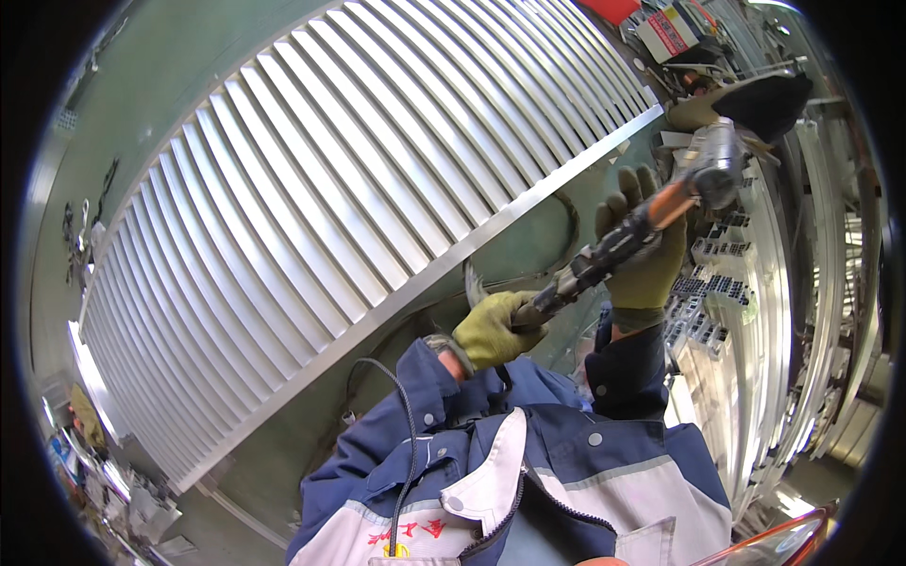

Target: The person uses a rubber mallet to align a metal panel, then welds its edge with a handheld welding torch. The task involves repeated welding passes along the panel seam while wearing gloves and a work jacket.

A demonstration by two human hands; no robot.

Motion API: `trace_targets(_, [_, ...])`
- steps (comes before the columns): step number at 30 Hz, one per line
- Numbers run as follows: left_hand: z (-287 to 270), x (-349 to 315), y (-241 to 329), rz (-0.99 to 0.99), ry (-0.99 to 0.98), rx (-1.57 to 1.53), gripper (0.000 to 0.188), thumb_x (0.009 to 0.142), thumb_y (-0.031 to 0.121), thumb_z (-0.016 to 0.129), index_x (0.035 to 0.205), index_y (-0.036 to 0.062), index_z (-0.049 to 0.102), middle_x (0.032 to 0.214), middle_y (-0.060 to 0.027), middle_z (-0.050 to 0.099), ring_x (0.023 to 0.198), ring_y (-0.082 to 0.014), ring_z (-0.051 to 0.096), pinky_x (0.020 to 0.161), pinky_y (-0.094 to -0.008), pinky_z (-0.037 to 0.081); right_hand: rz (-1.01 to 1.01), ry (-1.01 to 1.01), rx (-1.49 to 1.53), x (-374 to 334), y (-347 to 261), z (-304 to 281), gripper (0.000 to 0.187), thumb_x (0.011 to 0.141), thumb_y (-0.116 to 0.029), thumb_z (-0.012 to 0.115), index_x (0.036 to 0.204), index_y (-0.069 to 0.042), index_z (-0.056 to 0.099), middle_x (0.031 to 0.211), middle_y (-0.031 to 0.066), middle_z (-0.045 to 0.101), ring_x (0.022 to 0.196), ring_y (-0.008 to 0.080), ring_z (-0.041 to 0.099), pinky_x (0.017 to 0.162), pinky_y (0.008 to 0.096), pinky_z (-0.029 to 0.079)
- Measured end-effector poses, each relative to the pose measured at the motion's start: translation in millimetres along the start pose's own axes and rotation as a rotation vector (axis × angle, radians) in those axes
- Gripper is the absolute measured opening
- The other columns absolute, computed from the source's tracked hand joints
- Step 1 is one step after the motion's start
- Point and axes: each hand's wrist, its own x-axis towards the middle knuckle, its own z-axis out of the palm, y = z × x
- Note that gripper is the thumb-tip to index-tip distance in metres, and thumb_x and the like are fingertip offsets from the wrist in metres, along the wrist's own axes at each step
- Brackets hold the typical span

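The left hand (495, 330) has its fingers wrapped fully around the handle end of 1 hammer (613, 248), apparently for reach, since this leaves the head clear at the far end. The right hand (651, 269) is spread behind the handle, fingers nearly straight; it likely backs or steadies the tool, though contact cannot be confirmed. Both hands are gloved. The hammer is raised at a slant near the corner of a slatted metal panel (368, 160), which lies flat on a green surface (510, 247), ribs upward. A dark cable (571, 222) curves beside it. To the right, cut metal profiles (722, 274) are stacked; a red-and-white box (670, 36) sits beyond.
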Motion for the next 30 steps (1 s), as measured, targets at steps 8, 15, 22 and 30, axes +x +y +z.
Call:
trace_targets(8, [15.9, -17.3, -48.0, -0.367, 0.129, 0.442, 0.043, 0.096, 0.035, 0.087, 0.131, 0.0112, 0.077, 0.115, -0.0162, 0.084, 0.105, -0.0349, 0.082, 0.091, -0.0436, 0.063, 0.138, 0.308, -0.19, 43.1, 111.0, -125.5, 0.052, 0.108, -0.037, 0.082, 0.148, -0.009, 0.064, 0.121, 0.0059, 0.069, 0.103, 0.0217, 0.073, 0.093, 0.0412, 0.063])
trace_targets(15, [29.5, 5.4, -60.6, -0.516, 0.193, 0.487, 0.054, 0.096, 0.043, 0.085, 0.138, 0.009, 0.076, 0.116, -0.0208, 0.083, 0.106, -0.0417, 0.08, 0.093, -0.0487, 0.062, 0.485, 0.491, -0.518, 115.2, 178.3, -221.0, 0.062, 0.092, -0.047, 0.097, 0.131, -0.005, 0.074, 0.107, 0.0008, 0.072, 0.093, 0.0141, 0.067, 0.082, 0.0322, 0.055])
trace_targets(22, [24.2, 13.3, -71.4, -0.596, 0.39, 0.586, 0.056, 0.092, 0.029, 0.091, 0.139, 0.0029, 0.076, 0.117, -0.0188, 0.084, 0.106, -0.0329, 0.082, 0.096, -0.0425, 0.064, 0.434, 0.44, -0.627, 149.9, 231.7, -230.9, 0.053, 0.096, -0.029, 0.094, 0.136, -0.002, 0.073, 0.116, 0.0055, 0.076, 0.098, 0.017, 0.068, 0.088, 0.0363, 0.057])
trace_targets(30, [25.6, 26.4, -72.5, -0.748, 0.592, 0.18, 0.05, 0.096, 0.012, 0.089, 0.141, -0.0039, 0.074, 0.121, -0.0161, 0.086, 0.111, -0.021, 0.083, 0.097, -0.0349, 0.064, 0.579, 0.49, -0.353, 160.8, 231.1, -192.5, 0.035, 0.1, -0.017, 0.089, 0.127, -0.003, 0.072, 0.097, 0.0064, 0.077, 0.079, 0.0167, 0.073, 0.07, 0.0347, 0.06])
